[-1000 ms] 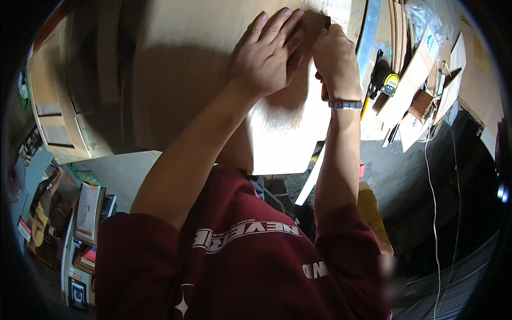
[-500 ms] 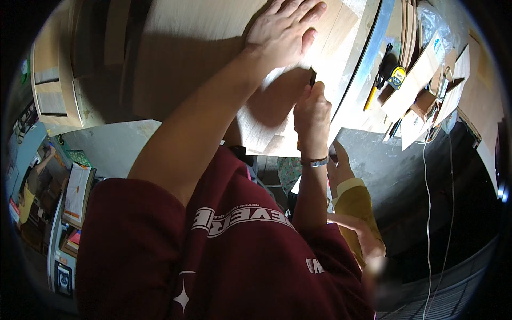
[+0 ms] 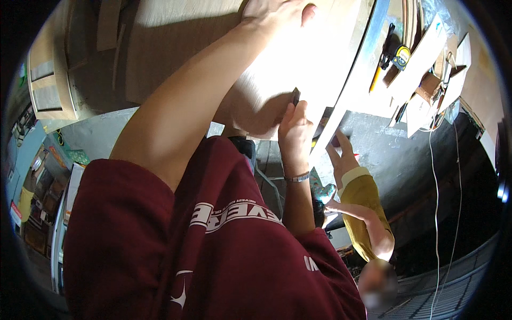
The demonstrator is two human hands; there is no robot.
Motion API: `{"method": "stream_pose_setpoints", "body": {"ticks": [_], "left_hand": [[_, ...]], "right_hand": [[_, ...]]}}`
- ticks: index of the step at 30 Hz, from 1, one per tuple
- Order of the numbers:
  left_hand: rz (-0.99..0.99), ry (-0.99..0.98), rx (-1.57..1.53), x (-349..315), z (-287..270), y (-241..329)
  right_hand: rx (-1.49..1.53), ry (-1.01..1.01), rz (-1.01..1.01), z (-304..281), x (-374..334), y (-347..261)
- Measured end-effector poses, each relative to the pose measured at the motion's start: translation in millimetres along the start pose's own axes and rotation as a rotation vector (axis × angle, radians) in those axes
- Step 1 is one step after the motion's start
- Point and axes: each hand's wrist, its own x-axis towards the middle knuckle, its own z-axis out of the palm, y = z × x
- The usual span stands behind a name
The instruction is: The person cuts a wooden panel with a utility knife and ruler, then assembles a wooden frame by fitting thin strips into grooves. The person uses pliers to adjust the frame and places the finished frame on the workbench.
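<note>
My left hand (image 3: 274, 13) presses on a pale wood-grain sheet (image 3: 184, 50) at the top of the picture. Its thumb stands apart, and the other fingers are partly cut off by the frame edge. In my right hand (image 3: 296, 130) is what looks like a utility knife (image 3: 296, 95), closed in the fingers. The dark pointed end sticks out past the thumb and index finger, over the sheet near its close edge. Whether the tip touches the sheet I cannot tell. Strong light washes out the surface between my hands.
A bluish metal strip (image 3: 373, 29) runs along the sheet's right side. Beyond it lie a yellow-black tape measure (image 3: 400, 57), a yellow pencil-like stick (image 3: 375, 79) and cardboard pieces (image 3: 429, 85). A person in yellow clothing (image 3: 360, 202) is at the lower right. A wooden frame (image 3: 52, 88) stands left.
My right hand with the knife has come back toward me and a little left, closer to the sheet's near edge. My left hand stays on the sheet, higher in the picture as the view shifted.
</note>
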Motion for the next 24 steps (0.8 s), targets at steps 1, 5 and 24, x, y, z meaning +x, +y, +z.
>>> {"method": "stream_pose_setpoints", "body": {"ticks": [1, 5, 24], "left_hand": [[0.004, -0.012, -0.007, -1, -1, 1], [0.008, -0.029, 0.074, -3, -8, 3], [-0.029, -0.008, -0.083, -11, -20, 1]], "right_hand": [[-0.002, 0.013, -0.007, 0, -3, -1], [-0.005, -0.216, 0.023, -43, 13, -9], [-0.057, 0.328, -0.195, -65, 227, -74]]}}
